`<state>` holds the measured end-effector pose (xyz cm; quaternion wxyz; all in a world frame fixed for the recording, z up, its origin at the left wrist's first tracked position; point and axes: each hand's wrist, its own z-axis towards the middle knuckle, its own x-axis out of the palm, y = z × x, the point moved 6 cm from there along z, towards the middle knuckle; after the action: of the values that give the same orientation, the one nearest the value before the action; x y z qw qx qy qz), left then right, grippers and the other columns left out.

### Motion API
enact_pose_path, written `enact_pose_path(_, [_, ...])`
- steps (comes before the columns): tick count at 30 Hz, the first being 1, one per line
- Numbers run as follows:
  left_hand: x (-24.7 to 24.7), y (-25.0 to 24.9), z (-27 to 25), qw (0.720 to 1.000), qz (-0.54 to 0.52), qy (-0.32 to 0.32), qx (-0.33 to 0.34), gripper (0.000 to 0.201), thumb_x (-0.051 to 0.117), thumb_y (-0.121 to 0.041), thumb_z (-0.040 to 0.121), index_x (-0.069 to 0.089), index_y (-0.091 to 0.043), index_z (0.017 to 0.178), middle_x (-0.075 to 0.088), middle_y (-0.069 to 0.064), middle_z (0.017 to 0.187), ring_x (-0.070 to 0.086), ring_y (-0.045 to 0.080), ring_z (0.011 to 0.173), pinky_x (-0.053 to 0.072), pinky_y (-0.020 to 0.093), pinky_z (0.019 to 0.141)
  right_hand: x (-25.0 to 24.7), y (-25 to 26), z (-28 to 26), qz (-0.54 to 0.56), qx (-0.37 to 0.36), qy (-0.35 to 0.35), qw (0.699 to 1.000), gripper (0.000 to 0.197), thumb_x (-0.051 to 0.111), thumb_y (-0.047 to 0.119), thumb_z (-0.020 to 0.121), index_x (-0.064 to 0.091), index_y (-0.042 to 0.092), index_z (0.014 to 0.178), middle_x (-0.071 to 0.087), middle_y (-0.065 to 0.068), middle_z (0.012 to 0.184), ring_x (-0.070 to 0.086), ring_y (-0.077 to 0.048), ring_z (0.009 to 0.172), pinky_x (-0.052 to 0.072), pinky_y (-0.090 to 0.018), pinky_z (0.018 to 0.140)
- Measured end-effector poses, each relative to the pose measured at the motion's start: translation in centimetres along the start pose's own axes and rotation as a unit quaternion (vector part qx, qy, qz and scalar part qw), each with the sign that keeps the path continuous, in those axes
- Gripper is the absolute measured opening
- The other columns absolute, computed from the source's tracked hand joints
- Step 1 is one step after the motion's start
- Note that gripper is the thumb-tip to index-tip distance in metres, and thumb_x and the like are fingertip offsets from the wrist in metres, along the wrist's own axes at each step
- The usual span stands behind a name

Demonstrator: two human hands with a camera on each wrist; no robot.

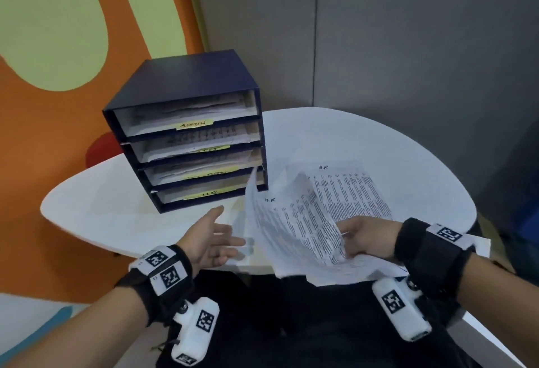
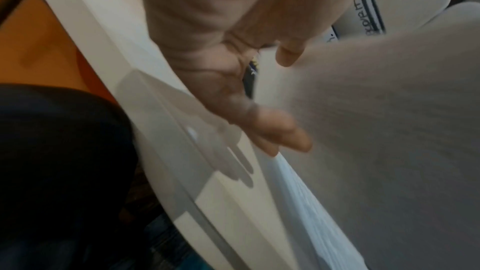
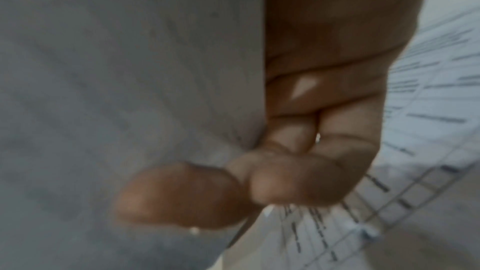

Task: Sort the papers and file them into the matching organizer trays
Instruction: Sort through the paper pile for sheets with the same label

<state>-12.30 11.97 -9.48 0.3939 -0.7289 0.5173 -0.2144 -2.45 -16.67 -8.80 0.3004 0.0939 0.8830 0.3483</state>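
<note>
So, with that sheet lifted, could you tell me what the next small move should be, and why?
Probably bring the open left hand under the lifted sheet's free edge to steady it. The right hand pinches only its near edge, so it curls and flops. It is marked H.R, like the bottom tray of the organizer.

Glossy smooth white table [image 1: 122,213] — thin matt printed paper sheets [image 1: 294,222] — matt dark-blue board organizer [image 1: 186,82]

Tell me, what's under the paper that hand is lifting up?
Under the lifted sheet, pinched by the right hand, lies another printed page marked "H.R" on the white table. More paper edges peek out below; how many is hidden.
</note>
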Motion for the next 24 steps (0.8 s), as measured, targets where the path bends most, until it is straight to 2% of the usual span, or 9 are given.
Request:
enact_pose_path(4, [-0.2,-1.8,-0.7,0.998,-0.03,0.043,0.028,0.078,0.042,-0.077,0.083,0.067,-0.011,0.115,0.072,0.019,0.11,0.07,0.034,0.096,0.055,0.049,0.088,1.1,1.9,1.6,0.016,-0.006,0.025,1.0,0.063,0.064,0.015,0.065,0.06,0.033,0.125,0.067,-0.004,0.117,0.066,-0.024,0.103,0.049,-0.037,0.098])
enact_pose_path(6, [-0.4,-3.1,-1.4,0.995,-0.054,0.059,0.065,0.07,0.036,-0.072,0.09,0.075,-0.014,0.099,0.074,0.02,0.1,0.073,0.032,0.084,0.055,0.045,0.082,1.5,3.6,2.2,-0.006,-0.011,0.023,1.0,0.056,0.061,0.01,0.076,0.058,0.032,0.127,0.063,-0.002,0.126,0.063,-0.02,0.11,0.048,-0.038,0.1])
enact_pose_path(8, [-1.5,-3.8,-1.3,0.993,-0.067,0.063,0.08,0.068,0.03,-0.063,0.097,0.077,-0.02,0.072,0.075,0.015,0.079,0.072,0.026,0.066,0.052,0.038,0.07,1.9,5.5,2.7,-0.012,-0.026,0.023,0.999,0.053,0.058,0.005,0.081,0.058,0.028,0.128,0.065,0.002,0.124,0.062,-0.019,0.11,0.047,-0.038,0.1])
enact_pose_path(9, [-2.3,-3.9,-0.9,0.993,-0.071,0.057,0.08,0.066,0.032,-0.061,0.098,0.075,-0.02,0.07,0.074,0.013,0.076,0.071,0.026,0.063,0.051,0.037,0.069,2.0,6.1,3.0,0.0,-0.03,0.022,0.999,0.053,0.058,0.004,0.08,0.06,0.027,0.127,0.067,0.004,0.119,0.064,-0.02,0.109,0.048,-0.039,0.1])
enact_pose_path(12, [-4.5,-4.6,-1.3,0.99,-0.095,0.034,0.1,0.051,0.042,-0.057,0.097,0.063,-0.011,0.094,0.072,0.02,0.091,0.071,0.03,0.071,0.055,0.038,0.068,2.4,7.2,4.3,0.04,-0.044,0.026,0.998,0.055,0.06,0.009,0.071,0.064,0.026,0.122,0.071,0.002,0.112,0.066,-0.025,0.106,0.047,-0.044,0.1])
enact_pose_path(14, [-5.7,-4.1,-0.8,0.988,-0.132,0.015,0.08,0.06,0.039,-0.06,0.097,0.061,-0.006,0.111,0.07,0.026,0.105,0.072,0.033,0.078,0.058,0.04,0.065,2.4,7.5,5.3,0.075,-0.037,0.025,0.996,0.055,0.06,0.008,0.068,0.064,0.023,0.122,0.072,-0.002,0.111,0.066,-0.03,0.106,0.047,-0.048,0.1])
enact_pose_path(17, [-6.9,-3.3,0.0,0.983,-0.17,-0.009,0.068,0.075,0.022,-0.07,0.095,0.064,-0.009,0.107,0.075,0.019,0.09,0.074,0.03,0.072,0.059,0.037,0.055,2.1,7.8,6.1,0.113,-0.005,0.013,0.993,0.048,0.057,-0.003,0.08,0.062,0.018,0.122,0.071,-0.013,0.108,0.064,-0.041,0.105,0.048,-0.05,0.097])
enact_pose_path(22, [-6.3,-2.6,0.5,0.983,-0.173,-0.016,0.055,0.076,0.018,-0.074,0.092,0.063,-0.02,0.119,0.073,0.015,0.102,0.073,0.028,0.079,0.059,0.038,0.056,0.4,6.7,6.6,0.163,0.022,-0.072,0.984,0.039,0.051,-0.011,0.088,0.061,0.006,0.121,0.066,-0.007,0.096,0.064,-0.015,0.059,0.055,-0.034,0.071])
enact_pose_path(24, [-6.0,-2.0,0.8,0.989,-0.145,-0.014,0.031,0.076,0.021,-0.076,0.091,0.064,-0.02,0.119,0.074,0.014,0.102,0.073,0.027,0.08,0.058,0.035,0.055,-0.1,6.3,6.7,0.184,0.028,-0.1,0.977,0.041,0.048,-0.013,0.088,0.059,0.006,0.124,0.065,-0.012,0.097,0.063,-0.019,0.061,0.055,-0.035,0.065])
